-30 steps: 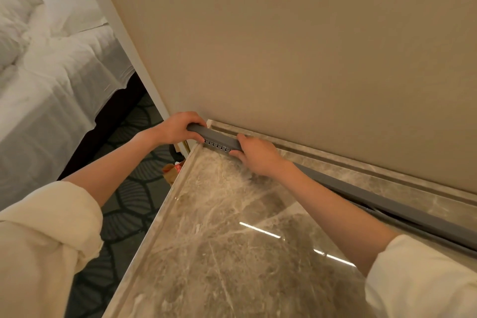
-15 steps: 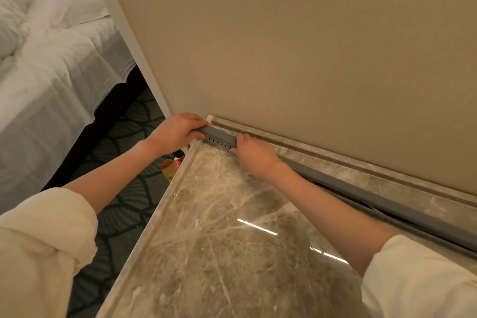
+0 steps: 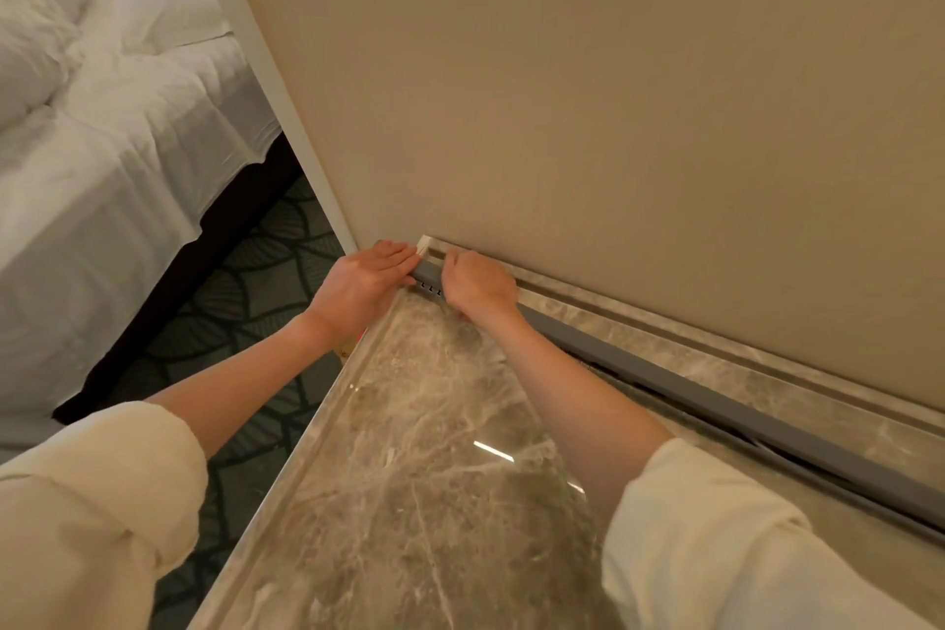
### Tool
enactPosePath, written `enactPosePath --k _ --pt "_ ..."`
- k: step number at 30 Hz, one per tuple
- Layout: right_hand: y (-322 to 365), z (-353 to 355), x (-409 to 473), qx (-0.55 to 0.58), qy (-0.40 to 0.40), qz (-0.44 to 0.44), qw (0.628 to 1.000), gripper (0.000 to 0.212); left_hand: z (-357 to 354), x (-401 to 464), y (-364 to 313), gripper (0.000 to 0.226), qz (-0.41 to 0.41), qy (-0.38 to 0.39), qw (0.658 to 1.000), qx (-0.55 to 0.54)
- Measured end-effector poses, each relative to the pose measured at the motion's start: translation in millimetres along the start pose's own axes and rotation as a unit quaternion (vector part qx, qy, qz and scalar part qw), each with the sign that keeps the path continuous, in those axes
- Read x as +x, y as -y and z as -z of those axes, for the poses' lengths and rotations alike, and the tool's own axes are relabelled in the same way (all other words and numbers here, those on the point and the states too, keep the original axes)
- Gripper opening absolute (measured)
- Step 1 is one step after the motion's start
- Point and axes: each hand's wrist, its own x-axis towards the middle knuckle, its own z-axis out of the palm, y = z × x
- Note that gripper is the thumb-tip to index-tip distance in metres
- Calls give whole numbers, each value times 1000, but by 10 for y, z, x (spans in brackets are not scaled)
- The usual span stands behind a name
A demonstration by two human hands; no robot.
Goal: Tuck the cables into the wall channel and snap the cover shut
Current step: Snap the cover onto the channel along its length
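A long grey channel cover (image 3: 726, 404) runs along the back of the marble counter (image 3: 434, 450), just below the beige wall. My left hand (image 3: 365, 284) lies flat with fingers extended against the cover's left end. My right hand (image 3: 478, 284) is curled over the cover just right of that end, pressing on it. A short piece of the cover with small slots (image 3: 431, 289) shows between the hands. Farther right a dark gap (image 3: 639, 386) shows beneath the cover. No cables can be made out.
A marble ledge (image 3: 665, 322) runs between the channel and the wall. Left of the counter the floor has dark patterned carpet (image 3: 266, 281), and a bed with white linen (image 3: 102, 143) stands beyond. A small orange object (image 3: 358, 340) peeks out below the counter's left edge.
My left hand has opened from a curled grip on the cover's end to a flat palm against it. My right hand slid left along the cover, closer to the left hand.
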Motion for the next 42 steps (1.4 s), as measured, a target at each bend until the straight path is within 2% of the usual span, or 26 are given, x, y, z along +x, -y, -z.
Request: enactPosePath --k 4,11,13,15,17,19,21,26,42 --pt "12 -98 -22 -45 -59 38 997 37 -50 -41 16 31 16 -12 1000 -13" --pt "53 -106 -197 -98 -78 82 989 29 260 50 -44 37 127 76 986 -78" --pt "89 -138 -311 -112 -83 106 985 29 362 207 28 41 173 134 974 -62" --pt "135 -124 -406 -123 -94 123 980 28 396 377 91 59 211 224 950 -46" --pt "175 -72 -470 -135 -105 138 976 25 381 467 97 69 200 307 930 -34" --pt "187 -37 -510 -138 -105 147 974 23 344 462 69 66 185 344 920 -34" --pt "167 -12 -531 -133 -104 143 975 24 321 431 27 62 183 329 926 -15" --pt "97 -48 -560 -147 -93 139 975 23 222 342 -104 45 111 280 947 115" --pt "109 -55 -472 -152 -120 126 973 29 212 280 -95 45 96 221 962 130"
